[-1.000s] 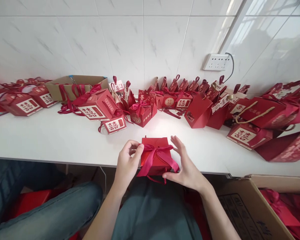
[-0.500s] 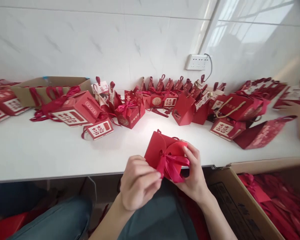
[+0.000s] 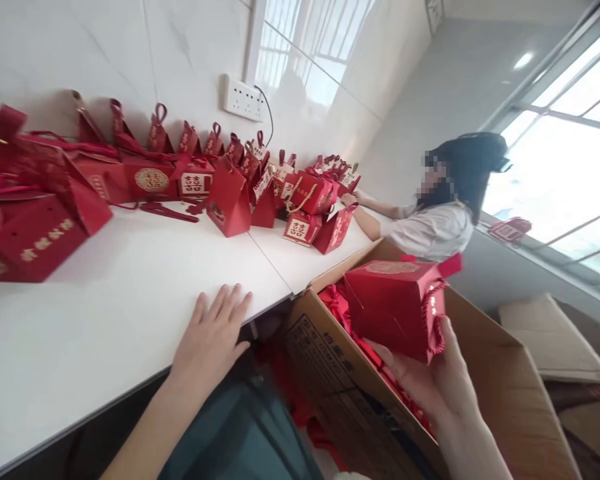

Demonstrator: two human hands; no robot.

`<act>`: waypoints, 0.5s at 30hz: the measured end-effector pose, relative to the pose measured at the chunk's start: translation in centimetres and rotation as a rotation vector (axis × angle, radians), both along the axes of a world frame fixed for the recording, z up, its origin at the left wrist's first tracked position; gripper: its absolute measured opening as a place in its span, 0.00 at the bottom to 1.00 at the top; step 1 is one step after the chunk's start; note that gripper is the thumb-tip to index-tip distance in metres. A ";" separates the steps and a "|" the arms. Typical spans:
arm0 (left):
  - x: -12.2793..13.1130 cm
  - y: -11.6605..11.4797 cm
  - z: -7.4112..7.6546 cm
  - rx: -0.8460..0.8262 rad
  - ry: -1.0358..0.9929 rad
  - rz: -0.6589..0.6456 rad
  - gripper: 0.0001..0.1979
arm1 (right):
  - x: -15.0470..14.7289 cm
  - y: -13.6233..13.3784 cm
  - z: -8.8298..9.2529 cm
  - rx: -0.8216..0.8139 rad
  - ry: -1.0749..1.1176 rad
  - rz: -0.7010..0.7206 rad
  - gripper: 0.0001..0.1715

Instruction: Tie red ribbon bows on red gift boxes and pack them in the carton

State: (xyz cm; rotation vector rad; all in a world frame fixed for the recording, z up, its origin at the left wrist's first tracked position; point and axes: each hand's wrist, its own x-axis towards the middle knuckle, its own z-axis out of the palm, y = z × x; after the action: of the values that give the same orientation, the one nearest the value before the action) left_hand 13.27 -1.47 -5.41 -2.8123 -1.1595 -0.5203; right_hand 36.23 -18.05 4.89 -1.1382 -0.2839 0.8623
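Observation:
My right hand (image 3: pixel 443 373) grips a red gift box (image 3: pixel 387 303) from below and from its right side. The gift box is held tilted above an open cardboard carton (image 3: pixel 325 373), and a twisted red cord runs down its side. Red ribbons and folded red pieces (image 3: pixel 337 303) lie inside the carton, partly hidden by the gift box. On the white table (image 3: pixel 145 267), near its front edge, my left hand (image 3: pixel 213 327) rests flat with the fingers spread and nothing in it.
Red gift boxes (image 3: pixel 230 200) and small tagged bags (image 3: pixel 160 133) line the wall side of the table. Another person (image 3: pixel 430 220) sits at the far end, an arm on the table. A power strip (image 3: pixel 243 99) hangs on the wall. More cardboard (image 3: pixel 555 333) stands at right.
The view has swung right. My left hand has let go of the ribbon and now lies on the table. My right hand has carried the gift box over the carton.

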 end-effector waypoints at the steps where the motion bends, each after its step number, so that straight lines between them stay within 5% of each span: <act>1: -0.1 0.1 -0.2 0.009 0.019 -0.002 0.31 | 0.2 0.0 0.3 -0.013 0.078 0.036 0.28; 4: -0.5 0.1 -0.4 0.016 0.013 0.001 0.29 | 0.6 0.1 1.0 -0.045 0.181 0.074 0.26; 7: -0.5 0.1 -0.3 -0.006 -0.016 0.004 0.28 | 1.5 0.6 0.9 -0.042 0.062 0.032 0.26; 11: -0.4 0.1 -0.5 -0.008 -0.052 0.004 0.27 | 4.8 1.4 -0.7 -0.058 -0.412 -0.112 0.32; 15: -0.5 0.2 -0.8 -0.005 -0.104 -0.004 0.26 | 9.2 2.1 -3.1 -0.339 -0.887 -0.209 0.38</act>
State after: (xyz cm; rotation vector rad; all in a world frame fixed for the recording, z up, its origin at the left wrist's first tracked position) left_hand 12.75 -1.24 -6.18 -2.8229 -1.1744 -0.6723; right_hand 45.40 -16.00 1.77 -1.7976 -0.7465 0.1717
